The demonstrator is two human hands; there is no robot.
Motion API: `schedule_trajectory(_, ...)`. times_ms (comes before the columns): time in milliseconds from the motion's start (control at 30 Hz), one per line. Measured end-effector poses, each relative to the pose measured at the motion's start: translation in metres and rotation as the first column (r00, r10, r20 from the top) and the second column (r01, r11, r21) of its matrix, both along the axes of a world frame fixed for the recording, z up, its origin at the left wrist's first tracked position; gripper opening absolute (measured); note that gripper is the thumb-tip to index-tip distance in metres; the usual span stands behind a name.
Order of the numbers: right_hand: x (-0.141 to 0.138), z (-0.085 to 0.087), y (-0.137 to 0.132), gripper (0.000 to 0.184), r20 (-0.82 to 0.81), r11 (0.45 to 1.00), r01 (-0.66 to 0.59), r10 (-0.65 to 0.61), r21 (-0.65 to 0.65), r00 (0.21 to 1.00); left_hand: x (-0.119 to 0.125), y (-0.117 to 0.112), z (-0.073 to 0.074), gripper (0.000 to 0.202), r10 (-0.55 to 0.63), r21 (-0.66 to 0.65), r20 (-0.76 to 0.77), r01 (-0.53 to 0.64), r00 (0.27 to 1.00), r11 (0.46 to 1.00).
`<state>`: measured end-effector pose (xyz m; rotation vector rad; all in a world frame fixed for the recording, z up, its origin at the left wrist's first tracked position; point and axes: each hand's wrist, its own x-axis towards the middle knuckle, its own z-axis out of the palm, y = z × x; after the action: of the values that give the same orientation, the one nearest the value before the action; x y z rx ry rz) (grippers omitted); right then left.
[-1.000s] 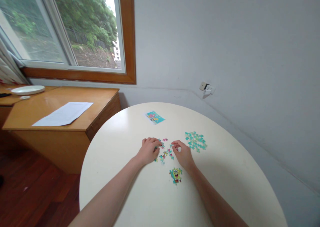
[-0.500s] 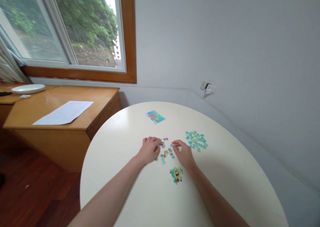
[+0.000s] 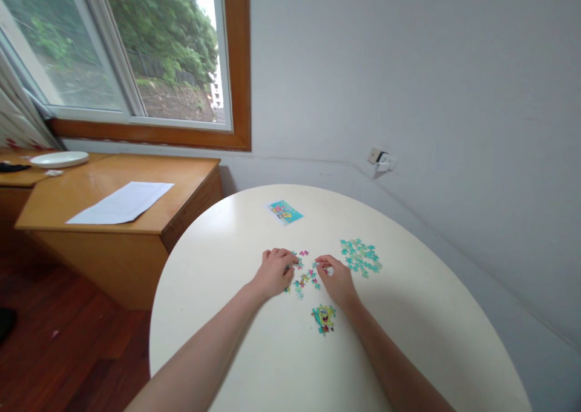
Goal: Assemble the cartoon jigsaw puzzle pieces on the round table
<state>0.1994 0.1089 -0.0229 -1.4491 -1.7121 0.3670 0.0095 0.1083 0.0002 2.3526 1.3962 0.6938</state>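
My left hand point(image 3: 273, 273) rests over the left side of a loose group of puzzle pieces point(image 3: 304, 277). Its fingers are bent, with a gap between thumb and index finger; pieces under it are partly hidden. On the group's right side, my right hand point(image 3: 336, 279) pinches a small teal puzzle piece point(image 3: 315, 265) between thumb and fingertips. Nearer to me lies a joined section of puzzle point(image 3: 324, 319) showing a yellow cartoon face on teal. A pink puzzle piece point(image 3: 304, 253) sits at the far edge of the loose group.
Right of my right hand spreads a pile of teal and pale green puzzle pieces point(image 3: 362, 257). A picture card point(image 3: 285, 212) lies farther back on the round white table point(image 3: 218, 236). Left stands a wooden desk point(image 3: 190, 170) with paper point(image 3: 122, 203) and a white plate point(image 3: 60, 159).
The whole view has shifted slightly, so everything appears a little farther right. Both hands keep almost the same place over the pieces.
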Motion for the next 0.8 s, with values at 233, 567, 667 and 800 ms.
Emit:
schedule_trajectory(233, -0.002, 0.005, -0.003, 0.018, -0.183, 0.997, 0.049, -0.038, 0.055, 0.982, 0.000, 0.001, -0.004, 0.029, 0.006, 0.011, 0.006, -0.006, 1.000, 1.000)
schedule_trajectory(567, -0.003, 0.014, -0.014, 0.016, -0.219, 0.959, 0.185, -0.137, 0.216, 0.966, 0.003, 0.002, -0.003, 0.027, -0.012, -0.003, 0.056, 0.012, 0.998, 1.000)
schedule_trajectory(667, -0.002, 0.013, -0.013, 0.016, -0.215, 0.971, 0.164, -0.125, 0.175, 0.969, 0.003, 0.001, -0.002, 0.027, -0.013, -0.006, 0.052, 0.013, 0.999, 1.000)
schedule_trajectory(800, -0.002, 0.014, -0.011, 0.017, -0.246, 0.974, 0.180, -0.142, 0.139, 0.959, 0.003, 0.001, 0.000, 0.026, -0.002, -0.019, 0.061, 0.003, 0.998, 1.000)
